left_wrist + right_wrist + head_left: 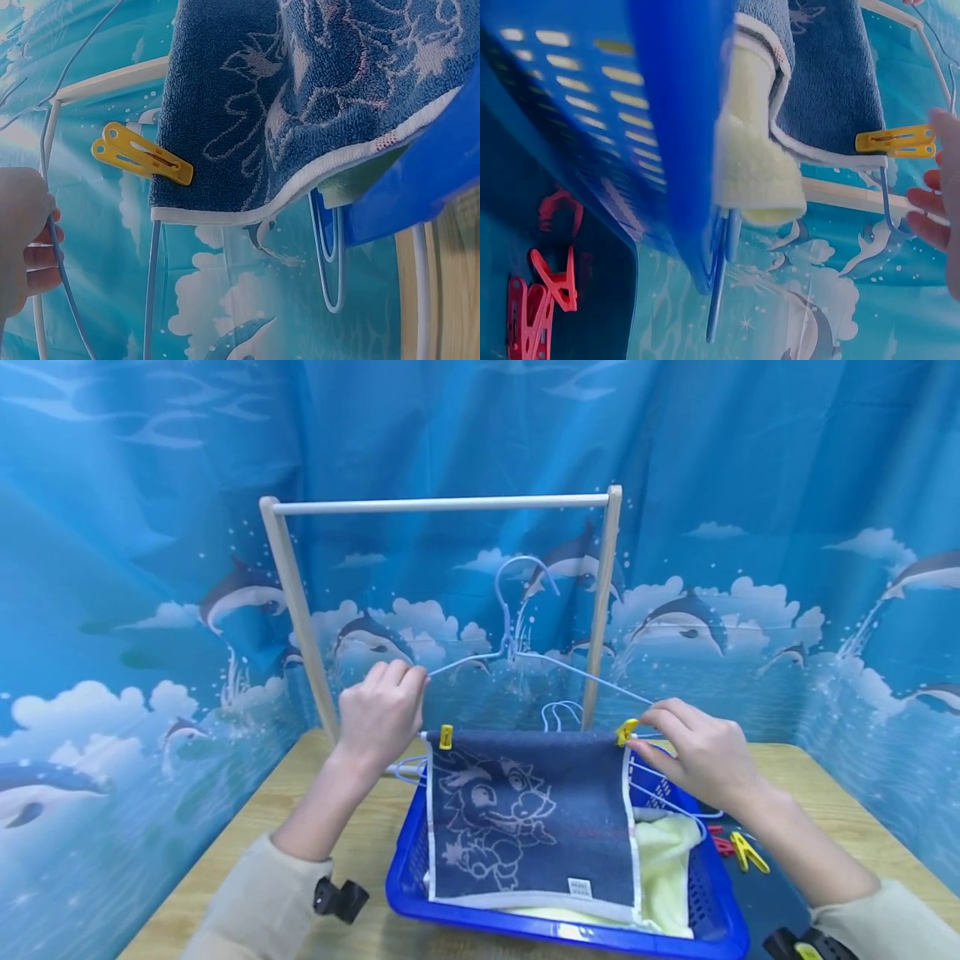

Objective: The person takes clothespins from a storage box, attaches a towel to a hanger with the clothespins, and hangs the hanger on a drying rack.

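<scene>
A dark blue towel [532,827] with a pale cartoon outline and white edging hangs from a light blue wire hanger [507,643]. Yellow clothespins clip its top corners: a left clothespin [446,737] and a right clothespin [627,732]. My left hand [382,710] grips the hanger's left arm, fingers curled round the wire in the left wrist view. At the right clothespin [896,141], my right hand [701,752] has thumb and fingers apart around its handle end. Whether a fingertip touches it is hard to tell. The towel hides part of the basket behind it.
Below the towel stands a blue plastic basket [723,902] holding a pale yellow towel [667,868]. More wire hangers [675,806] stick out over its rim. A rack [442,505] stands behind. Red clothespins [555,281] and a yellow clothespin [748,852] lie in a dark tray on the right.
</scene>
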{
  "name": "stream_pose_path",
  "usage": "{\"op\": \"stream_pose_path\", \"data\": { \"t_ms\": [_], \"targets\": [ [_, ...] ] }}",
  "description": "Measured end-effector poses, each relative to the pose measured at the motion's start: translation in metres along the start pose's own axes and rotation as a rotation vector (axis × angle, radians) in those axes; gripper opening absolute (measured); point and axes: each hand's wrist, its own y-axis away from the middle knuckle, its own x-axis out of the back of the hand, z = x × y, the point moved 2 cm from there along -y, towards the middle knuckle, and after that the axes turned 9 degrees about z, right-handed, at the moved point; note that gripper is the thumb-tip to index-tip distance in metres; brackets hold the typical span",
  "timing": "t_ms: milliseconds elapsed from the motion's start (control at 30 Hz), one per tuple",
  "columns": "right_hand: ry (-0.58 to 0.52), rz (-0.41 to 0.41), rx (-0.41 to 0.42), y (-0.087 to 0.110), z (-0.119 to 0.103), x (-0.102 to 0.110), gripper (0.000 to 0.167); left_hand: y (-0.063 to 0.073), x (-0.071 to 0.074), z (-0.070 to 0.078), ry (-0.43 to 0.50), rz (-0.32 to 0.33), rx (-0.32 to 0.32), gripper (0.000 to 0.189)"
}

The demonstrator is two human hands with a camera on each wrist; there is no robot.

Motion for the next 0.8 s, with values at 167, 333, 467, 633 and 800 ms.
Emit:
{"op": "stream_pose_path", "data": {
  "t_ms": [167,333,467,633,800],
  "targets": [
    [0.011,0.133,-0.064,-0.004,0.007,0.005,0.046,0.003,0.001,-0.004,-0.002,-0.008,0.005,0.01],
    [0.013,0.168,-0.258,-0.006,0.019,0.006,0.03,0.001,0.006,-0.01,-0.012,0.029,0.019,0.009],
    [-0.051,0.128,-0.464,-0.008,0.028,0.0,0.005,0.0,0.011,-0.014,-0.018,0.048,0.023,0.008],
    [-0.146,0.007,-0.703,-0.014,0.038,-0.01,0.014,-0.001,0.017,-0.019,-0.034,0.034,0.03,0.009],
    [-0.183,-0.132,-0.777,-0.021,0.048,-0.021,0.019,-0.001,0.021,-0.022,-0.037,0.026,0.036,0.01]
  ]
}}
